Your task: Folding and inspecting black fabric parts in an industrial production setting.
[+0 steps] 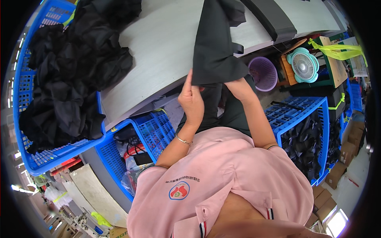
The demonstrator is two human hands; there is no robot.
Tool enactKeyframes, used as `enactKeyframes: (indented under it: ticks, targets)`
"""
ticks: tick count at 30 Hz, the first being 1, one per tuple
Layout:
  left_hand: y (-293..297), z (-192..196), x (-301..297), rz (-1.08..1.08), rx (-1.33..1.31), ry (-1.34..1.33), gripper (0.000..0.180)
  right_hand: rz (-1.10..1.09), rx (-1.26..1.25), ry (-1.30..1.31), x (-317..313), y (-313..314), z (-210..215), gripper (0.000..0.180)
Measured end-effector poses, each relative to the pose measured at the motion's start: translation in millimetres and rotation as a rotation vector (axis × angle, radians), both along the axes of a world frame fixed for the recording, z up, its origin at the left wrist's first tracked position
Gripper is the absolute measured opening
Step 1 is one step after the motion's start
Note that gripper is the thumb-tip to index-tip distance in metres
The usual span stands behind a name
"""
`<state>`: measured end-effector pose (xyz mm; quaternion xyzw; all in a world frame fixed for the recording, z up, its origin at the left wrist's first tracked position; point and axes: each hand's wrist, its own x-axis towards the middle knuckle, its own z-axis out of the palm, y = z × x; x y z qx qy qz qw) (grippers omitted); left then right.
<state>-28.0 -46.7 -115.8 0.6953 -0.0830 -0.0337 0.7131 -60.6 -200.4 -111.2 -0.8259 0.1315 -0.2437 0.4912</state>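
Observation:
A black cloth piece (214, 55) stretches from the grey-white tabletop (158, 43) over its near edge toward me. My left hand (191, 99) pinches the cloth's lower left corner, with the index finger pointing up along its side. At the lower right edge, my right hand (240, 89) grips the same cloth, and most of its fingers are hidden beneath. Between the two hands the cloth hangs fairly flat, while its far right part is folded and uneven. On my left, a heap of black fabric pieces (75, 71) overflows a blue plastic basket (59, 152) onto the table.
Below the table on the left, another blue basket (158, 129) holds bags. A purple bin (263, 73) and a small teal-and-white fan (304, 65) are on the right. Nearer me stands a blue crate (297, 113) of black scraps. A dark strip (274, 18) crosses the tabletop.

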Motion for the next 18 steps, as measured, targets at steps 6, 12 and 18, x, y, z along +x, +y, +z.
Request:
enactKeyframes:
  ticks: [6,12,18]
  targets:
    - [-15.8,-51.7,-4.2,-0.102,-0.328,0.503,0.034,0.082,-0.643,0.274,12.4,-8.9,-57.2,0.034]
    - [-21.6,-83.4,-3.2,-0.228,-0.415,0.648,0.021,-0.098,-0.858,0.282,27.7,33.6,-23.3,0.041]
    - [-20.9,-65.6,-6.2,-0.343,-0.398,0.711,0.021,0.081,-0.744,0.371,21.4,40.1,-2.5,0.04]
